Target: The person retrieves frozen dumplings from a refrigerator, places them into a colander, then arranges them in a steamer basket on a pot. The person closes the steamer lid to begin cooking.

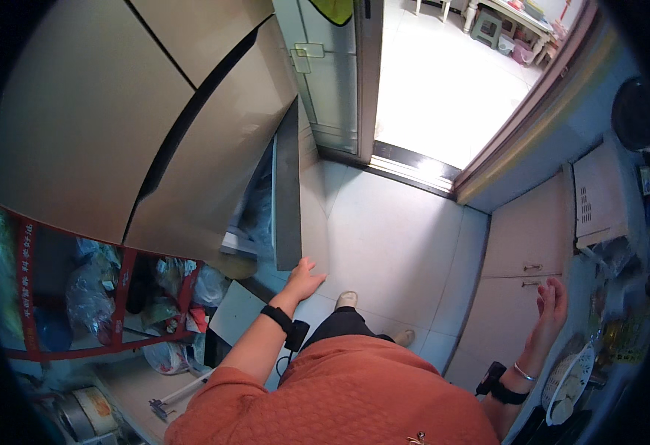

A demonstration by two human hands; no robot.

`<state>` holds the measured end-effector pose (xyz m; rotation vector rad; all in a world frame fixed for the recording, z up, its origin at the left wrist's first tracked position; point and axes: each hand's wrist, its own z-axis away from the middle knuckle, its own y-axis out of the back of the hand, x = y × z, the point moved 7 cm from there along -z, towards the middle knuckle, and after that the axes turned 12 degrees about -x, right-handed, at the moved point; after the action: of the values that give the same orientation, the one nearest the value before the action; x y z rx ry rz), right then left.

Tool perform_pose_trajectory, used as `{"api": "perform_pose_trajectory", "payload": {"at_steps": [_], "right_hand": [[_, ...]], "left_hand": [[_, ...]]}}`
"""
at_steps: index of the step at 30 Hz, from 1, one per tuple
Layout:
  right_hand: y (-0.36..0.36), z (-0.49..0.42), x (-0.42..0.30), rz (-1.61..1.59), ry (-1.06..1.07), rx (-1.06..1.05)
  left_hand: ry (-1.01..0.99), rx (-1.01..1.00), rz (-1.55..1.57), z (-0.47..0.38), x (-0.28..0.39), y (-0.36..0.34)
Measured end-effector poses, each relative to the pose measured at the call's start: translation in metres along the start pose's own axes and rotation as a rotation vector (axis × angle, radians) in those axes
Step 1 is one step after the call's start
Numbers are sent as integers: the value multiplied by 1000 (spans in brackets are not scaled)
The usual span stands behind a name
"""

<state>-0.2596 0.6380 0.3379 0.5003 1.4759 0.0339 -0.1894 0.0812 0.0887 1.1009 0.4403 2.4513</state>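
Note:
A tall beige refrigerator [97,111] with a dark curved handle groove fills the upper left. Its lower door or drawer front [288,206] stands pulled out, and clear plastic [258,217] shows in the gap behind it. At the near corner of that front is my left hand [302,281], fingers spread and the tips at or against its edge; whether they touch cannot be told. On the other side, my right hand [551,306] is raised beside the counter, loosely curled and holding nothing. A perforated oval basket [567,384] sits near my right wrist.
A red-framed rack [119,300] with several plastic bags stands at the left, with a metal pot [83,411] below. Beige cabinet doors [525,228] and a microwave-like white appliance [603,194] line the right. A doorway sill [414,167] lies ahead, beyond the tiled floor [391,239].

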Motion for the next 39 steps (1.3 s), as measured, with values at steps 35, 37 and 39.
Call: {"api": "perform_pose_trajectory", "payload": {"at_steps": [35, 37, 39], "right_hand": [[39, 35, 48, -186, -175, -114], [51, 40, 63, -280, -194, -103], [88, 52, 75, -339, -238, -58]], "left_hand": [[-216, -87, 8, -59, 23, -37], [-342, -154, 27, -58, 91, -62], [-403, -372, 169, -45, 161, -102]]}}
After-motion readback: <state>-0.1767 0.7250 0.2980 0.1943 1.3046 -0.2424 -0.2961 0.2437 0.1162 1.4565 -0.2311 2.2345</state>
